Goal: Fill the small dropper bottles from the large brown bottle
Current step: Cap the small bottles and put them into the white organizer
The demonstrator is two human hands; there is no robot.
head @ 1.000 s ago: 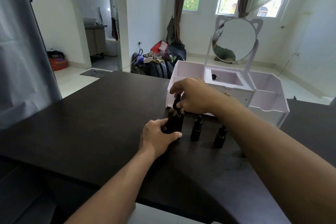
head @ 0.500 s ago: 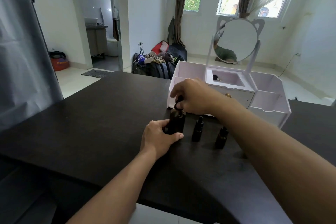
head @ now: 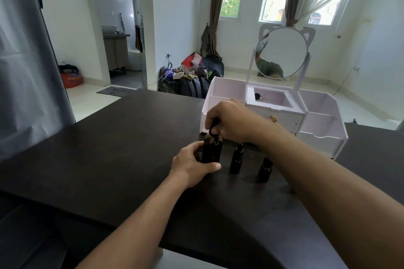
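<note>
The large brown glass bottle (head: 211,148) stood upright on the dark matte tabletop (head: 113,159), and the person had both hands on it. The left hand (head: 192,166) wrapped around the bottle's lower body, thumb across the near side and fingers curled behind, which looked to me like a brace to stop the bottle from turning or tipping. The right hand (head: 231,122) came down over the top, fingers closed on the black cap (head: 213,130) at the neck; I judged that to be the grip for unscrewing it, though I could not tell whether the cap was loose.

Just to the right of the big bottle stood two small dark dropper bottles, the nearer small bottle (head: 237,158) and the farther-right small bottle (head: 265,168), both upright with their black tops on and apart from each other. Their place beside the large bottle seemed meant to keep the pour short. Neither had been opened, so the filling itself seemed not yet begun.

Behind them sat a pale pink vanity organiser (head: 321,124) with a round cat-eared mirror (head: 282,52), touched by neither hand.
</note>
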